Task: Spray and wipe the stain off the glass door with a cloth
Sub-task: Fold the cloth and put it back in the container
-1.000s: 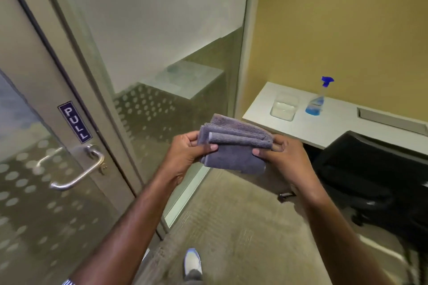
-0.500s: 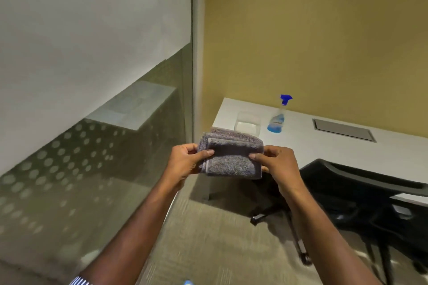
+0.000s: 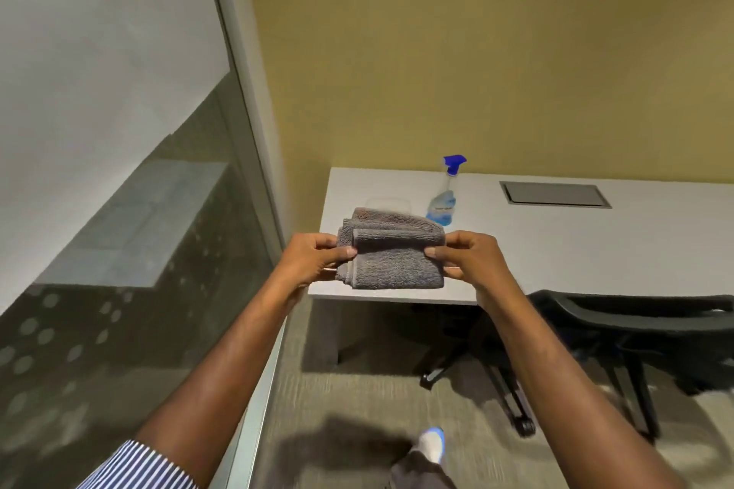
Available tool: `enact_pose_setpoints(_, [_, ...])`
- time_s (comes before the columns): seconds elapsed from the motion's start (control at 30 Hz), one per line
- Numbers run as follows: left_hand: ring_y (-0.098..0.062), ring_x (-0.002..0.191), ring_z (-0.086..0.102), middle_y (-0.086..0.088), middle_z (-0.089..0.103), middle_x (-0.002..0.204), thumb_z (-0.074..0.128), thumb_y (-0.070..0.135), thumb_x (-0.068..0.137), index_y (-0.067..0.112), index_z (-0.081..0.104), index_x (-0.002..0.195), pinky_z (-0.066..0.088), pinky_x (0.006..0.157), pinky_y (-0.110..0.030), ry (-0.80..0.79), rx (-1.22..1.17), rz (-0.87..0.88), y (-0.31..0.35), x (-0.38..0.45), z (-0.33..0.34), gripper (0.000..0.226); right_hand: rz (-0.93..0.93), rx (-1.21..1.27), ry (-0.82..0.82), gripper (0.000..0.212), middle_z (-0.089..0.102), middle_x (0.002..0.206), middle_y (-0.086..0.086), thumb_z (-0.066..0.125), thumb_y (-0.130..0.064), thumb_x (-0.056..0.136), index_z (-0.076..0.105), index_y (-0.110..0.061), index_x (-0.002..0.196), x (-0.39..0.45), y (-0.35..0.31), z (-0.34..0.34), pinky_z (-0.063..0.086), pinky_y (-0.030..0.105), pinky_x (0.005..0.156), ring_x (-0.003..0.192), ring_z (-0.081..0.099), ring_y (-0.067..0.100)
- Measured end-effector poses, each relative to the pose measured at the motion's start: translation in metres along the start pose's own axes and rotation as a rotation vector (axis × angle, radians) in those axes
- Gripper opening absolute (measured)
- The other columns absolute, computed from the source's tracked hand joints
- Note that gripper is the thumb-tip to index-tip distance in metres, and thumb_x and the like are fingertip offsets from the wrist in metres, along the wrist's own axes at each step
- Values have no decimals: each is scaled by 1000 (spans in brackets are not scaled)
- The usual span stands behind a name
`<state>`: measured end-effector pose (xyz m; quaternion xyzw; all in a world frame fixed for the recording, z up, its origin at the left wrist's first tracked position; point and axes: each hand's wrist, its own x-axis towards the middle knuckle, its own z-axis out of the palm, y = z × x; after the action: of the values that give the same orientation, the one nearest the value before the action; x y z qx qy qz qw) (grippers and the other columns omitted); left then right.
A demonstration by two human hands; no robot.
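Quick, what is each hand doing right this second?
Left hand: pinching the left edge of the folded grey terry cloth.
Right hand: pinching the cloth's right edge.

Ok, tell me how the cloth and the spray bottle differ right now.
The grey cloth is folded and held in the air, pinched by the left hand and the right hand; the spray bottle stands upright, untouched, on the white desk. The cloth is soft and opaque; the bottle is clear, with blue liquid and a blue trigger head. Both are in front of the person, near the desk's left end.
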<state>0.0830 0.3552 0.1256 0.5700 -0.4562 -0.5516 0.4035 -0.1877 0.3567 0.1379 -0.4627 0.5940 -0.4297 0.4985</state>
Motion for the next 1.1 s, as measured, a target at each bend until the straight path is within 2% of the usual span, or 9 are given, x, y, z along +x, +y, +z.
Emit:
enact_pose_setpoints(0.13, [0, 47, 59, 10, 63, 52, 80, 4, 86, 5, 68, 76, 51, 46, -17, 16, 12, -4, 2, 65, 11, 16, -17, 35, 21, 11, 79, 96, 12, 81, -5, 86, 75, -4, 95, 57, 2, -5, 62, 23, 68, 83, 77, 20])
enact_pose_setpoints(0.27, [0, 48, 60, 10, 63, 52, 82, 8, 85, 6, 66, 80, 53, 49, -17, 29, -15, -33, 2, 132, 26, 17, -47, 67, -3, 7, 77, 90, 14, 76, 0, 88, 77, -3, 94, 122, 4, -17, 63, 26, 72, 77, 74, 18])
enact_pose_setpoints(0.4, [-11, 59, 57, -8, 61, 74, 83, 11, 85, 5, 66, 89, 53, 49, -18, 59, -29, -94, 0, 191, 43, 18, -14, 68, -14, 16, 75, 94, 19, 72, 5, 90, 76, 5, 105, 188, 12, -27, 63, 23, 69, 81, 71, 23])
enact_pose_setpoints(0.53, [-12, 55, 51, -3, 57, 63, 83, 10, 85, 14, 66, 65, 50, 46, -18, 116, -28, -162, -10, 242, 57, 26, 52, 39, 29, 14, 74, 89, 20, 76, 2, 86, 76, 8, 99, 248, 31, -28, 63, 36, 73, 81, 69, 29])
enact_pose_setpoints(0.63, [-16, 52, 50, 0, 54, 53, 84, 10, 84, 15, 64, 57, 49, 48, -23, 151, -33, -211, -21, 270, 62, 34, 99, -22, 72, 4, 74, 79, 13, 82, -5, 83, 79, -2, 84, 283, 47, -22, 64, 45, 81, 76, 69, 27])
enact_pose_setpoints(0.73, [-17, 51, 47, 1, 48, 50, 85, 10, 83, 20, 56, 47, 48, 58, -29, 194, -5, -261, -38, 291, 65, 47, 153, -132, 116, 19, 71, 67, 1, 85, -16, 80, 74, -16, 65, 306, 68, -12, 62, 50, 83, 67, 67, 24])
enact_pose_setpoints(0.8, [-17, 51, 45, 3, 44, 47, 84, 11, 83, 20, 52, 40, 51, 58, -29, 223, 21, -281, -49, 304, 65, 55, 173, -196, 138, 19, 74, 69, 3, 86, -23, 80, 75, -16, 65, 318, 81, -4, 61, 49, 83, 73, 72, 31])
enact_pose_setpoints(0.97, [-20, 57, 38, -6, 38, 58, 84, 13, 83, 13, 46, 52, 46, 64, -33, 217, 111, -297, -66, 335, 64, 49, 216, -294, 189, 19, 70, 67, -8, 82, -28, 83, 74, -21, 66, 343, 105, 16, 54, 38, 76, 71, 66, 17])
enact_pose_setpoints(1.1, [-24, 60, 51, -12, 52, 62, 84, 9, 79, 8, 54, 56, 49, 65, -35, 183, 213, -375, -77, 361, 63, 38, 289, -364, 230, 23, 73, 75, 10, 78, -26, 84, 74, -5, 75, 360, 120, 25, 55, 41, 75, 77, 69, 29])
